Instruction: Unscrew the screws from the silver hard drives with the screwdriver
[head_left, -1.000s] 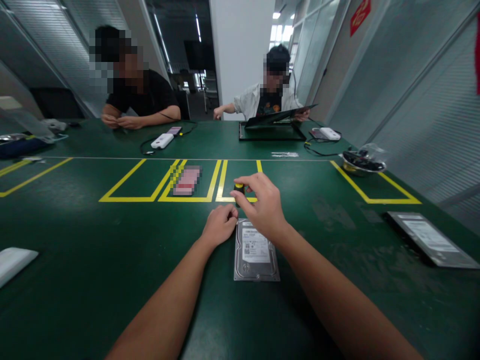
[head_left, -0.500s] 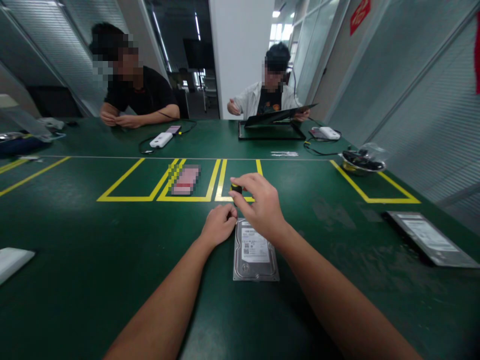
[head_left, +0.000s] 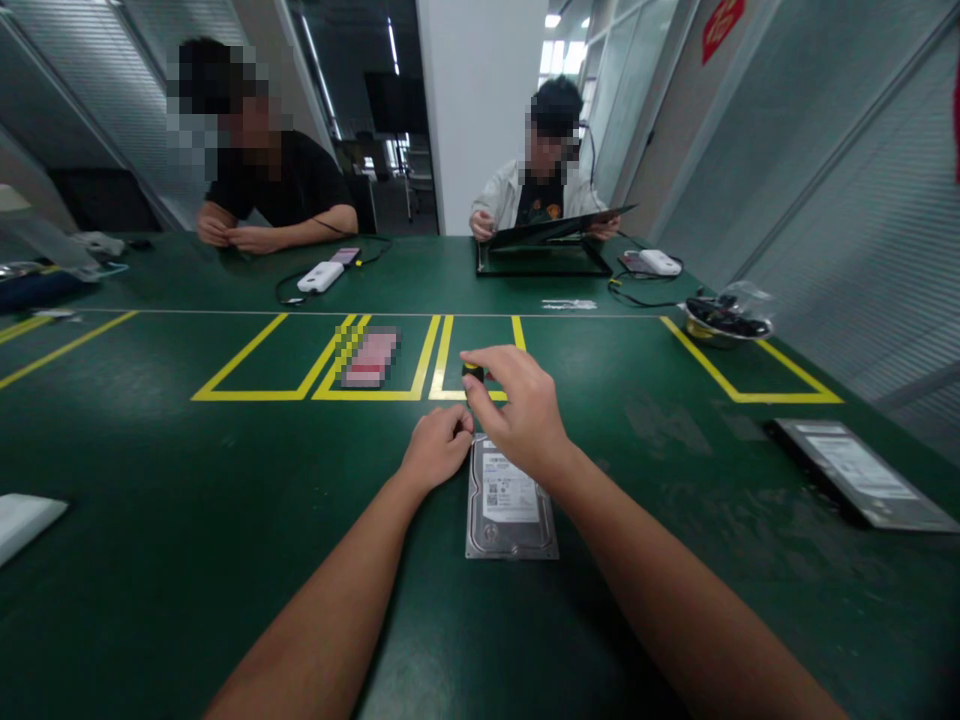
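Note:
A silver hard drive (head_left: 501, 535) with a white label lies flat on the green table in front of me. Over its far end my right hand (head_left: 525, 400) is closed, thumb and fingertips pinching the black-and-yellow handle end of what looks like a screwdriver (head_left: 472, 370); its lower part is hidden. My left hand (head_left: 439, 447) rests at the drive's far left corner with fingers curled together. What these fingers hold, if anything, cannot be made out.
A second drive (head_left: 855, 470) lies at right, and a white object (head_left: 26, 525) at the left edge. Yellow tape frames (head_left: 367, 395) mark the table, one around a blurred pink item (head_left: 371, 357). A bowl of black parts (head_left: 726, 325) stands back right. Two people sit opposite, one holding a dark panel (head_left: 559, 228).
My hands and the hard drive hold nearly the same place. Across the table, the co-worker's raised hand has come down onto the dark panel's edge. The view has shifted very slightly.

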